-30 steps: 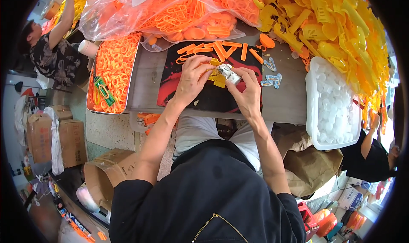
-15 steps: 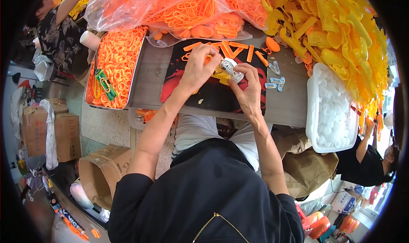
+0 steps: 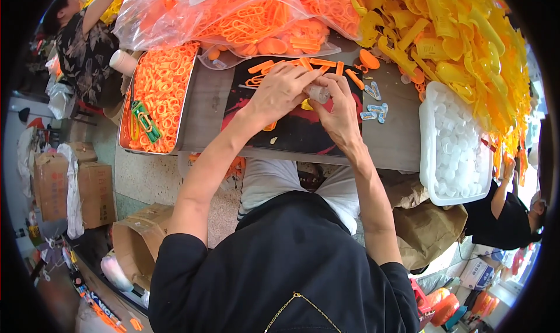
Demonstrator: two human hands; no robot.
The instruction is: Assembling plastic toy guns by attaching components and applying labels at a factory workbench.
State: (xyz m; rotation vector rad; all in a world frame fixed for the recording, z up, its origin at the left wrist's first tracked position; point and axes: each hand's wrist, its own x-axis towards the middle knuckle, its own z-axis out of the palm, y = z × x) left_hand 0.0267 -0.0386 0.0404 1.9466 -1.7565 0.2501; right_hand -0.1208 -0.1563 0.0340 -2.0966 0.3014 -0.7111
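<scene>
Both my hands meet over the dark mat (image 3: 303, 137). Between them is a small whitish, partly clear plastic part (image 3: 318, 94), its round end facing me. My right hand (image 3: 339, 112) is closed round it from the right, thumb below and fingers above. My left hand (image 3: 279, 91) has its fingers bent over the far side of the same part; the fingertips are partly hidden. A bit of yellow plastic (image 3: 306, 104) shows beneath the hands. Beyond them lie several orange strips (image 3: 340, 68) and, to the right, small blue-and-white pieces (image 3: 373, 112).
A metal tray (image 3: 123, 123) of orange rings stands left, with a green tool (image 3: 144, 122) on top. Clear bags of orange parts (image 3: 251, 18) fill the back. Yellow parts (image 3: 455, 47) heap at the right, by a white bin (image 3: 429, 175) of translucent caps. Other people sit on both sides.
The white part has turned, its marked side no longer showing and its round clear end now toward me. My left hand has moved right, over the part.
</scene>
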